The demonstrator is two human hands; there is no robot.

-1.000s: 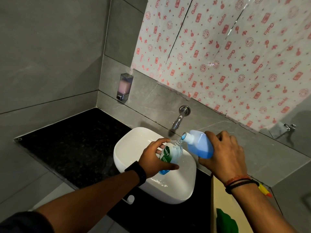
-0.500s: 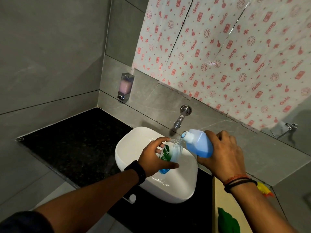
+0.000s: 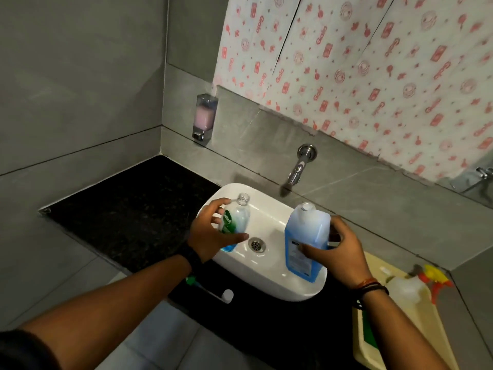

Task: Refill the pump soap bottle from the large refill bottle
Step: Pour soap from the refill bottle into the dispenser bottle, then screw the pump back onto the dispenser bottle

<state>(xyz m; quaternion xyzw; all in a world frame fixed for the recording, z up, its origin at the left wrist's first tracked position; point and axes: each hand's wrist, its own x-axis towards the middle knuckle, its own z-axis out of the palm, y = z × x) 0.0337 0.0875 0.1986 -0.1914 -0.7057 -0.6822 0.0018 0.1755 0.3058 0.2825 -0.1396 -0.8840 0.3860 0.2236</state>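
Observation:
My left hand (image 3: 213, 233) grips the small clear soap bottle (image 3: 236, 218) with a green label, held above the left part of the white sink (image 3: 269, 206). Its neck is open, with no pump on it, and blue liquid sits at its bottom. My right hand (image 3: 336, 249) holds the large blue refill bottle (image 3: 304, 239) upright over the sink's right side, its white neck open at the top. The two bottles are apart, with the drain (image 3: 256, 244) between them. A white and green pump part (image 3: 210, 289) lies on the dark counter (image 3: 128, 209) in front of the sink.
A steel tap (image 3: 297, 169) juts from the grey wall above the sink. A wall dispenser (image 3: 204, 120) with pink soap hangs at the corner. A yellow tray (image 3: 432, 340) at the right holds a spray bottle (image 3: 410, 288) and a green item.
The refill bottle was tipped with its spout at the small bottle's neck; now it stands upright and has moved right. The small bottle has moved left, away from it.

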